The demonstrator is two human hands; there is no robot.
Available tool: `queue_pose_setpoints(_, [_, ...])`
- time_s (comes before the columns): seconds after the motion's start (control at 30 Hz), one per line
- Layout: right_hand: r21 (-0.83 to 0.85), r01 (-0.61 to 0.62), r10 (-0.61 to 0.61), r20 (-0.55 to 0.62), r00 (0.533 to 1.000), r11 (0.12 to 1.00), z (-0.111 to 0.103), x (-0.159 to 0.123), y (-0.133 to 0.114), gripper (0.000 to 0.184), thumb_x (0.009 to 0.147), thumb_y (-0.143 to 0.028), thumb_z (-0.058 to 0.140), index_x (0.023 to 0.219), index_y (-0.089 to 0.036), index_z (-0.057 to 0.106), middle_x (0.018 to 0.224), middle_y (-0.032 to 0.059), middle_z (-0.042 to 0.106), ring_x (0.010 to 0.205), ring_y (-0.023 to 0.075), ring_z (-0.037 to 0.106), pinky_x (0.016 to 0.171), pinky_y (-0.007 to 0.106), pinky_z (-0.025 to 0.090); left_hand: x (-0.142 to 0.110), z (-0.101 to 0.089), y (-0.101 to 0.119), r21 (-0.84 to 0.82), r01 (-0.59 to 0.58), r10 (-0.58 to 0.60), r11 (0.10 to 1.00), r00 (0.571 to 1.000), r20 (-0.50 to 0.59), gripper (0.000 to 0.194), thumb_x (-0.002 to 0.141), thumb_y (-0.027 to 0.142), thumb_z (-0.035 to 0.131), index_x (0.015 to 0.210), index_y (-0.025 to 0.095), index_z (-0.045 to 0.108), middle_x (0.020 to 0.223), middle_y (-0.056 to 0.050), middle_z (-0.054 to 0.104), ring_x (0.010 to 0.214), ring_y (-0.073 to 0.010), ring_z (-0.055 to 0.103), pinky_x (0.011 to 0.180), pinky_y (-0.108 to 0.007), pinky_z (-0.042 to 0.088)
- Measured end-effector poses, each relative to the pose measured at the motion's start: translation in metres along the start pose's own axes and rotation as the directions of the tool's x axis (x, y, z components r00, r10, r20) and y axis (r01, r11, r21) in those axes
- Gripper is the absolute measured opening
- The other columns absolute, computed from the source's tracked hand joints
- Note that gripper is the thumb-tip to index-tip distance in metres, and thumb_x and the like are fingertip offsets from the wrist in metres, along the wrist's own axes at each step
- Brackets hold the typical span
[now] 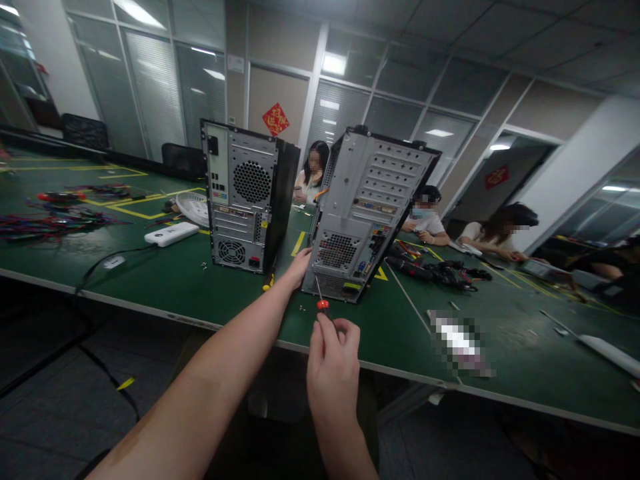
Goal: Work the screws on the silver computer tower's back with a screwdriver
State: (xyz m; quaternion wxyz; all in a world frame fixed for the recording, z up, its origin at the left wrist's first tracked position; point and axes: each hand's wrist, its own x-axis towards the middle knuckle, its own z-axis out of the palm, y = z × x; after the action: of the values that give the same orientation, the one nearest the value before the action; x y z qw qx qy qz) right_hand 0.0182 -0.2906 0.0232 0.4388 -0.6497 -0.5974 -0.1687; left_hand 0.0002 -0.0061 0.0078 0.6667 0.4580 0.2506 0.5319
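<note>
Orange-tipped screwdriver [321,298] in right fingers [325,333] (left hand [300,263] on PC case [363,213])

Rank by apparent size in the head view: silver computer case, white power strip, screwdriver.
1. silver computer case
2. white power strip, though it lies farther off
3. screwdriver, held by the right hand

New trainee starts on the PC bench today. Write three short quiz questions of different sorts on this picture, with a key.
1. True or false: the left hand touches the grey computer case.
2. The right hand holds: A) a cable B) a screwdriver C) a fan
3. How many computer cases stand on the green table?

Key: 1 true, at its lower left edge. 2 B, the tip toward the grey case's bottom rear. 3 two; the second is the black computer case.
</note>
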Motion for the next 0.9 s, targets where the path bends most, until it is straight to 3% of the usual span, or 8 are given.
queue_pose_setpoints(0.1, [0.044, 0.001, -0.001, -0.002, 1.0, 0.999, 0.001, -0.001, -0.001, 0.029, 0.104, -0.027, 0.048, 0.119, -0.019, 0.071, 0.118, 0.0143, 0.054, 0.088, 0.0205, 0.067, 0.074, 0.036, 0.06, 0.0, 0.0, 0.0, 0.005, 0.008, -0.008, 1.0, 1.0, -0.001, 0.049, 0.078, 0.04, 0.081, 0.12, 0.018, 0.07, 0.102, -0.008, 0.077, 0.093, -0.0223, 0.072, 0.089, -0.035, 0.055])
queue_pose_setpoints(0.4, [0.065, 0.036, -0.034, -0.041, 0.999, 0.997, 0.003, -0.004, 0.001, 0.029, 0.104, -0.022, 0.046, 0.121, -0.017, 0.07, 0.116, 0.015, 0.057, 0.088, 0.021, 0.069, 0.076, 0.038, 0.061, -0.001, 0.0, 0.001, 0.018, 0.009, -0.008, 1.0, 1.0, -0.028, 0.046, 0.08, 0.038, 0.08, 0.12, 0.018, 0.07, 0.105, -0.01, 0.077, 0.096, -0.0228, 0.072, 0.091, -0.035, 0.055])
queue_pose_setpoints(0.63, [0.086, 0.045, -0.038, -0.073, 0.997, 0.995, -0.004, -0.007, 0.003, 0.027, 0.104, -0.022, 0.049, 0.12, -0.016, 0.07, 0.116, 0.0148, 0.056, 0.088, 0.0204, 0.069, 0.078, 0.038, 0.061, 0.002, -0.003, -0.002, 0.046, -0.016, 0.017, 0.999, 1.0, -0.017, 0.053, 0.082, 0.039, 0.078, 0.129, 0.018, 0.067, 0.104, -0.012, 0.077, 0.095, -0.0235, 0.071, 0.092, -0.037, 0.055])
queue_pose_setpoints(0.9, [0.113, 0.042, -0.033, -0.083, 0.996, 0.993, -0.016, -0.016, 0.016, 0.026, 0.104, -0.023, 0.052, 0.12, -0.016, 0.071, 0.117, 0.0142, 0.056, 0.089, 0.0194, 0.069, 0.078, 0.035, 0.061, -0.001, -0.002, 0.0, 0.058, -0.018, 0.017, 0.998, 1.0, 0.004, 0.047, 0.08, 0.04, 0.078, 0.121, 0.018, 0.07, 0.108, -0.01, 0.077, 0.1, -0.0237, 0.071, 0.095, -0.038, 0.054])
